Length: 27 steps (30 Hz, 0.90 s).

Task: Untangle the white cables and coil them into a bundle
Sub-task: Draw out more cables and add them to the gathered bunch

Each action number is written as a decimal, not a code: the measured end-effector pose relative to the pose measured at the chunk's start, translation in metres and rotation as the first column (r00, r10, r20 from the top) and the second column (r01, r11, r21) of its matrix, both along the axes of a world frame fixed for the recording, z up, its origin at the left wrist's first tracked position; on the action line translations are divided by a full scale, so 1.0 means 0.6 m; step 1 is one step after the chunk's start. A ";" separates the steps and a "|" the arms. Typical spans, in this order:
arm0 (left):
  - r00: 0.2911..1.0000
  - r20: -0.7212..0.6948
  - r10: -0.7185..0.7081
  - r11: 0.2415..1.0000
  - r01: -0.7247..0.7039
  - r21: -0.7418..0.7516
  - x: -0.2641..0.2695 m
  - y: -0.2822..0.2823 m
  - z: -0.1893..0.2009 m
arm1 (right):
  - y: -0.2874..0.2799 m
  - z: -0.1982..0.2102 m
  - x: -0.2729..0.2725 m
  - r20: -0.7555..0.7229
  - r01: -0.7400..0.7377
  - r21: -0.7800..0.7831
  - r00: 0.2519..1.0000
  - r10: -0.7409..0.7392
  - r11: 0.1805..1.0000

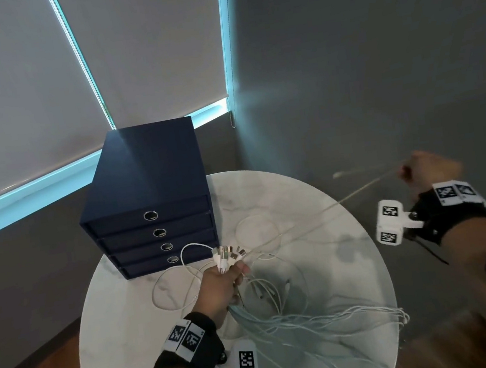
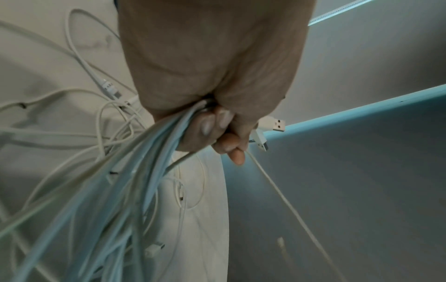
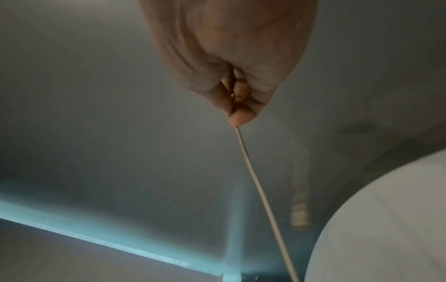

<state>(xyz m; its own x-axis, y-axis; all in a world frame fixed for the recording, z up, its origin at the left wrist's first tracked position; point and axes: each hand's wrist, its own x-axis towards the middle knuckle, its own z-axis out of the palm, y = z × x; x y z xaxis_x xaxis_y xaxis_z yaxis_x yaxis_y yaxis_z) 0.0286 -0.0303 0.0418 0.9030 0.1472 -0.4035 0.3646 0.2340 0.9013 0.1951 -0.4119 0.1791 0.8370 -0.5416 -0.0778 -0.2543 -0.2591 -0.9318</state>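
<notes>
The left hand (image 1: 218, 289) is closed as a fist around a bunch of thin white cables (image 1: 287, 320), fingers (image 2: 223, 118) curled tightly about the strands. A cluster of white USB plug ends (image 1: 228, 255) stands up out of the top of the fist; their number cannot be counted reliably. Below the fist the strands fan out loosely across the round white marble-pattern tabletop (image 1: 339, 270) and hang over its near right edge. Further loose loops lie on the tabletop just beyond and to the left of the fist.

The right hand (image 1: 425, 169) is raised off to the right of the table, blurred, its fingertips (image 3: 241, 118) pinched together on one single white cable (image 1: 317, 214). This strand runs taut in a straight line from the pinch down to the plug cluster at the left hand. A second blurred white streak with a plug-like end (image 1: 341, 174) shows beside the right hand.

One connector (image 2: 109, 89) in the left wrist view carries small lettering, too blurred to read.

One dark blue drawer box (image 1: 151, 202) stands on the far left part of the tabletop. It has four drawers, each with one round metal-rimmed finger hole. Both wrists wear black straps carrying white blocks printed with black-and-white square markers (image 1: 389, 211). Two grey roller blinds (image 1: 139, 43) cover the window behind.
</notes>
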 end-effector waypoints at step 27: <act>0.985 0.028 0.170 0.985 -0.171 0.018 0.005 -0.061 0.069 | 0.358 -0.075 -0.161 -0.212 -0.791 -0.043 0.604 0.768 0.610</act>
